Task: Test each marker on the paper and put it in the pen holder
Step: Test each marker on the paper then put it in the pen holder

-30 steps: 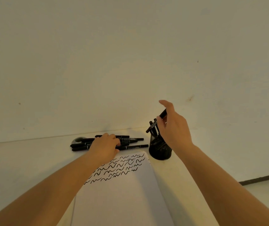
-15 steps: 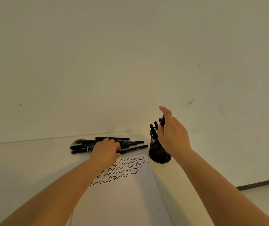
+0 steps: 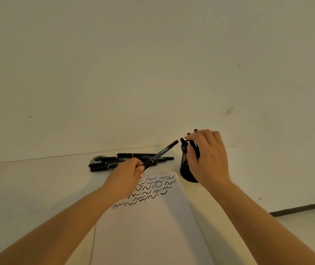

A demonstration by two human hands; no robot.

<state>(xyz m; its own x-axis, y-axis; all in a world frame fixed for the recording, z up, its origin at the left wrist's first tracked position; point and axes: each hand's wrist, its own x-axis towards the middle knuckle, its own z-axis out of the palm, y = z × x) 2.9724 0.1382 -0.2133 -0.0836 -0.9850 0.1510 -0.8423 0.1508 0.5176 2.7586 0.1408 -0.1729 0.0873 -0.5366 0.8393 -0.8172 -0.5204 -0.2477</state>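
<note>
- Plain cream wall (image 3: 152,64) fills the upper frame; it meets the pale cream tabletop (image 3: 28,188) along a faint line.
- White sheet of paper (image 3: 149,226) lies between your forearms; its near edge is cut off by the frame. Rows of black wavy test strokes (image 3: 152,190) cross its far end, the left ones hidden under your left wrist.
- Your right hand (image 3: 208,161) sits over the black mesh cylinder pen holder (image 3: 186,173), fingers relaxed and spread, covering most of it. Cannot tell whether they touch the rim. A few black marker caps (image 3: 182,140) poke out of the holder behind the fingers.
- Your left hand (image 3: 126,173) pinches one black marker with white lettering (image 3: 160,153) at its lower end, tip tilted up toward the holder, lifted off the pile.
- Pile of black markers (image 3: 126,159) lies on the table beyond the paper, count unclear where they overlap.
- Small round grey object (image 3: 97,159) sits behind the pile, mostly hidden; hard to identify.
</note>
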